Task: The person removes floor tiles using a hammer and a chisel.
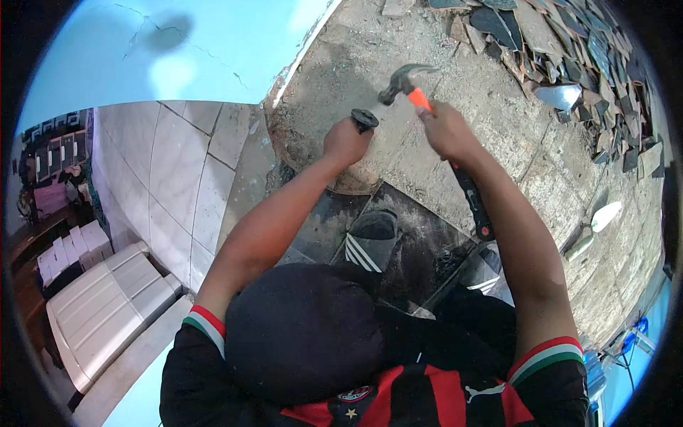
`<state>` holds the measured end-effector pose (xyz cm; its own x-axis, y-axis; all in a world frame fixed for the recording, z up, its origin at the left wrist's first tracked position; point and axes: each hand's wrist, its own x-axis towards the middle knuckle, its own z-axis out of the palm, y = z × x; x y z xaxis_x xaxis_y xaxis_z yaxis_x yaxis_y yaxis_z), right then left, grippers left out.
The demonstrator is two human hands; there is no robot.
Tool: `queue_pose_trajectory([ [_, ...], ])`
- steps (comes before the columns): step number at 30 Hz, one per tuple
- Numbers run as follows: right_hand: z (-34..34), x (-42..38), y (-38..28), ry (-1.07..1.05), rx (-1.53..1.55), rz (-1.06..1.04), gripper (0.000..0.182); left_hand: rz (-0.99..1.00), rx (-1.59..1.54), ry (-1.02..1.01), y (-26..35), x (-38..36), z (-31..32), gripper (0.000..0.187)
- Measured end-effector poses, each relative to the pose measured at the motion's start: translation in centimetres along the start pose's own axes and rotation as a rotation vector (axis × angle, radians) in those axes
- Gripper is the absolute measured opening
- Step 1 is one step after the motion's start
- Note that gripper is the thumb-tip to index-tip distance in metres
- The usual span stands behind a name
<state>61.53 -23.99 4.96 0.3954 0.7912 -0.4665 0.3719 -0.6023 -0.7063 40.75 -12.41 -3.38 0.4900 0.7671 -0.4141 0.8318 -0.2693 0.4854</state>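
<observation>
My left hand (346,144) is closed round a dark tool whose round black top (364,119) sticks out above the fist; its lower end is hidden. My right hand (448,132) grips a claw hammer (420,98) with an orange neck and a black handle that runs down past my wrist. The hammer's head is just up and right of the black top, with a small gap between them. Under both hands lies rough, dusty bare floor (405,153). Dark tiles (420,249) border it near my feet.
Broken tile pieces (498,28) are heaped at the upper right. A trowel (605,215) lies on the right. A blue wall (199,50) stands at the upper left, above pale floor tiles (174,164). A white ribbed lid (107,306) is at the lower left.
</observation>
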Motion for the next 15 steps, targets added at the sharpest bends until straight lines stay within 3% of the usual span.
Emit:
queue_pose_trajectory([
  [3,-3.0,-0.7,-0.8,0.064,0.194,0.131,0.038,0.037,-0.018,0.061,0.1,-1.2,0.0,0.034],
  [5,-4.4,-0.2,0.0,0.225,0.096,0.067,0.037,0.097,0.022,0.1,0.1,-4.6,-0.5,0.031],
  [7,-5.8,0.9,2.3,0.37,-0.018,-0.02,0.033,0.299,-0.149,0.181,0.7,-9.3,-1.7,0.027],
  [8,-7.1,-0.6,0.2,0.304,0.201,0.078,0.033,0.402,-0.234,0.218,1.0,-10.4,-2.2,0.026],
  [11,-8.7,-0.4,0.3,0.308,0.262,0.121,0.033,0.258,-0.214,0.255,0.8,-9.3,-2.0,0.028],
  [14,-8.9,-0.8,-0.3,0.3,0.39,0.13,0.03,0.063,-0.264,0.126,2.0,-4.9,-2.2,0.028],
  [15,-8.8,-0.8,-0.4,0.295,0.434,0.132,0.029,0.081,-0.22,0.161,2.4,-4.2,-1.8,0.028],
])
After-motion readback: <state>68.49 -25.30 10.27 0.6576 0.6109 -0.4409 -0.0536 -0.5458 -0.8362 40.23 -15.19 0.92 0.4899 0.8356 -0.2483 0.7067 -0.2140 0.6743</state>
